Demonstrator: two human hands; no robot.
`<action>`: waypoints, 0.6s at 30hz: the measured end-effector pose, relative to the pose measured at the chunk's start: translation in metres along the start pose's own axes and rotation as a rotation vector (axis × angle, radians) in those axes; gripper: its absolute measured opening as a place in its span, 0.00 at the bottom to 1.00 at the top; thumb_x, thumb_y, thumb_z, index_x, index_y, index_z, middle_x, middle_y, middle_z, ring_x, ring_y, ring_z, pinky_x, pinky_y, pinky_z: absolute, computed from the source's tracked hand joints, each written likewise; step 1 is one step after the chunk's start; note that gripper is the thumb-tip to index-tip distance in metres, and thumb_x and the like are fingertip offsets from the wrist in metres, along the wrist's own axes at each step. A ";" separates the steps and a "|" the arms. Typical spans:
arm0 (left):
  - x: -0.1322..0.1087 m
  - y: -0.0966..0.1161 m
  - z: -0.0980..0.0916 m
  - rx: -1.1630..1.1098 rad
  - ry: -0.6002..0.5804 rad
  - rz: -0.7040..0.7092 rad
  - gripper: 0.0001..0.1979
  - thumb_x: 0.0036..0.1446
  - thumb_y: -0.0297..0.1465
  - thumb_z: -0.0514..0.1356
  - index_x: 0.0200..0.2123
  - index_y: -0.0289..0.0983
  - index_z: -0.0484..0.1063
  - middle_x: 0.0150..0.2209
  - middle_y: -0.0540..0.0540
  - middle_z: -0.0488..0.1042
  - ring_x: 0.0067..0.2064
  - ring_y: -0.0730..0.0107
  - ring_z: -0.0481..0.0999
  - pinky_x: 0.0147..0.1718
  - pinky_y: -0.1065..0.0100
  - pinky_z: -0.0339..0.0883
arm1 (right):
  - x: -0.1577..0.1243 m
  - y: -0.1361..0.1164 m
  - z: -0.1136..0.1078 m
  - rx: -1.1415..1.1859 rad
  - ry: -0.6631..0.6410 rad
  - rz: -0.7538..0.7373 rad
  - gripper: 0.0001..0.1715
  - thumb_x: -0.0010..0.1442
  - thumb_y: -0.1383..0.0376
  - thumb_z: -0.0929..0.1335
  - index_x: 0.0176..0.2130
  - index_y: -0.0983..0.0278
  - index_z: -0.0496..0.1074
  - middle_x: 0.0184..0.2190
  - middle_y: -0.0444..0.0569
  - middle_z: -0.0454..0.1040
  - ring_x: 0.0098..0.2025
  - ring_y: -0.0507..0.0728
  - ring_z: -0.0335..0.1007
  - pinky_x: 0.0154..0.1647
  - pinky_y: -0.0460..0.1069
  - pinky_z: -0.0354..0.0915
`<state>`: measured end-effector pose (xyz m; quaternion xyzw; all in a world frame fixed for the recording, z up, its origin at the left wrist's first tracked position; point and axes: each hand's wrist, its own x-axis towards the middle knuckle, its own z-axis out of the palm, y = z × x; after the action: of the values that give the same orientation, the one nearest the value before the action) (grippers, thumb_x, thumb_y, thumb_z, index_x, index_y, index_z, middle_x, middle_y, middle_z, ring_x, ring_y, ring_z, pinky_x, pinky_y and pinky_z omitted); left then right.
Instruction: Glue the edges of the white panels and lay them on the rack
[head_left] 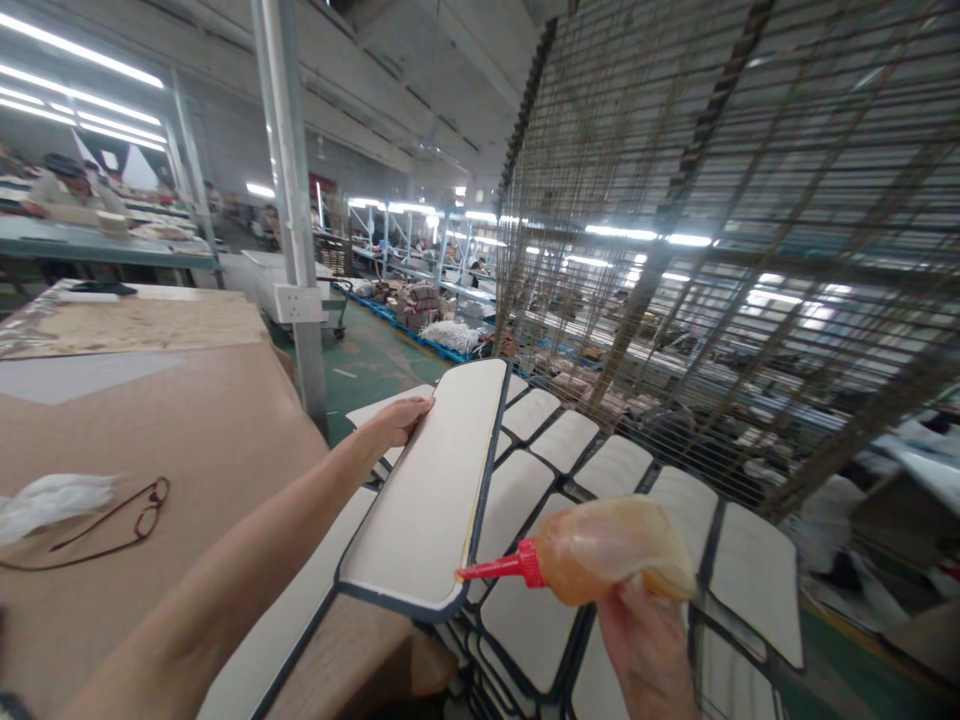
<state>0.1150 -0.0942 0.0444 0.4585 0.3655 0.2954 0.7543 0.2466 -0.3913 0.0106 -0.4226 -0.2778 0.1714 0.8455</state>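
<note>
A long cream panel [439,480] with a dark rim and rounded corners is held up, tilted, in my left hand [409,418], which grips its left edge near the far end. A thin yellowish line runs along the panel's right edge. My right hand [645,635] is wrapped round the underside of a squeeze bottle [615,548] of amber liquid, lying sideways. Its red nozzle tip is at the panel's near right corner. Several similar dark-rimmed panels [754,565] lie in overlapping rows beneath and to the right.
A brown-covered table [240,430] on the left bears eyeglasses [148,515] and white crumpled plastic [56,503]. A metal post [289,200] stands behind it. A large wire rack [720,200] leans overhead at the right. A person [67,185] is at a far table.
</note>
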 end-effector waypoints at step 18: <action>0.011 -0.020 -0.041 -0.163 0.193 0.015 0.04 0.55 0.30 0.57 0.31 0.37 0.71 0.16 0.51 0.71 0.16 0.70 0.68 0.17 0.71 0.65 | -0.020 -0.004 0.003 -0.050 0.206 -0.204 0.29 0.40 0.62 0.75 0.44 0.62 0.70 0.32 0.46 0.75 0.32 0.56 0.71 0.33 0.49 0.68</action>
<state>0.0901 -0.0740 0.0104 0.3678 0.4077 0.3727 0.7481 0.2291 -0.4020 0.0086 -0.4285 -0.2353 0.0335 0.8717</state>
